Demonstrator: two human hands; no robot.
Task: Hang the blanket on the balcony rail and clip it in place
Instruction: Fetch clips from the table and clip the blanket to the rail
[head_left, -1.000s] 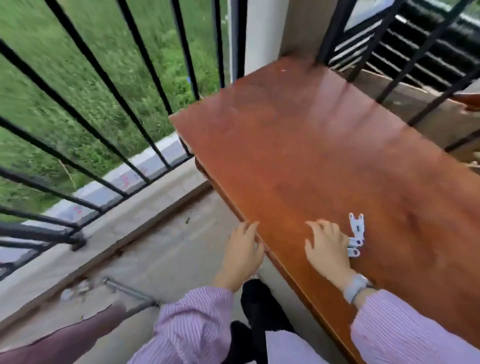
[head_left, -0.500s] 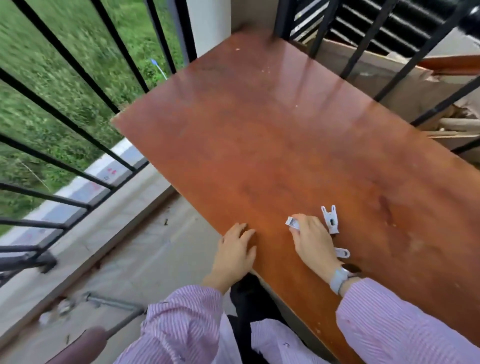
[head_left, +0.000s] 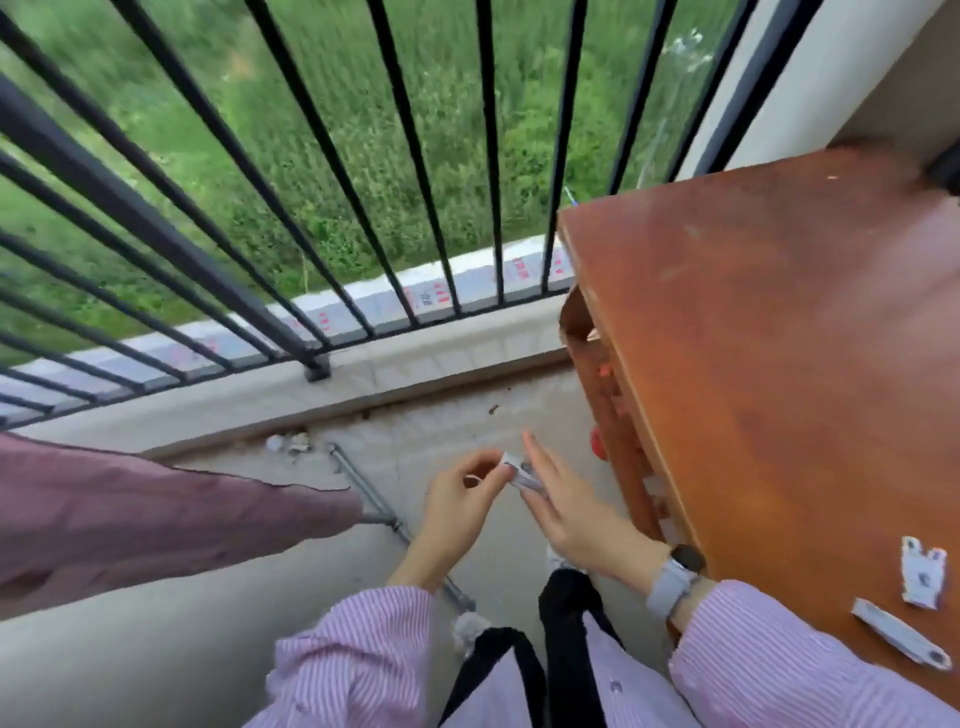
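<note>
Both hands meet above the balcony floor, holding 1 white clip (head_left: 519, 470) between them: the left hand (head_left: 460, 506) pinches it with curled fingers, the right hand (head_left: 569, 512) supports it with fingers extended. 2 more clips (head_left: 922, 571) lie on the tabletop (head_left: 779, 338). The mauve blanket (head_left: 156, 519) drapes at left, below the rail (head_left: 130, 202).

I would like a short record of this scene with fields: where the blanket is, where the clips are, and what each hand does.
blanket: mauve blanket at the left, this side of the railing
clip in hands: white clip held between left hand and right hand
other clips: two clips lying on the wooden table
</note>
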